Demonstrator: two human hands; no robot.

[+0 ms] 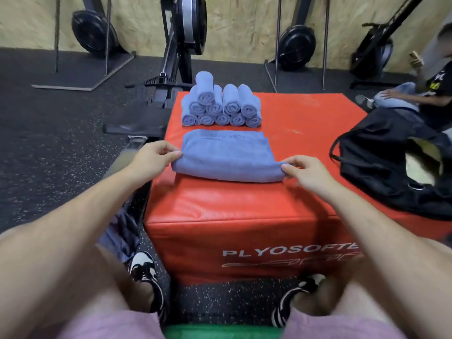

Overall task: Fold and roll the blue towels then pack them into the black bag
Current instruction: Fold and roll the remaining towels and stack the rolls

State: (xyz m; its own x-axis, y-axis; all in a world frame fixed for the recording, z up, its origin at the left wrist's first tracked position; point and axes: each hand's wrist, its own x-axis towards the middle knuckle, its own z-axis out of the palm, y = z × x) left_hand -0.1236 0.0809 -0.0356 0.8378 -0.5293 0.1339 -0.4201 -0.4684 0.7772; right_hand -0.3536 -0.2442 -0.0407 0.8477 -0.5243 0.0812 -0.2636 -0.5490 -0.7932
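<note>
On the red box [244, 211], left hand [152, 156] and right hand [305, 171] pinch opposite ends of the blue towel [225, 160]; forearms outstretched.

Bare forearms, no sleeves, pink shorts [110, 325], black-and-white striped sneakers [146, 277] on both feet

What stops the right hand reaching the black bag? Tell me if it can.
Probably it can. The right hand pinches the towel at its right end, and only bare red box top lies between it and the black bag.
</note>
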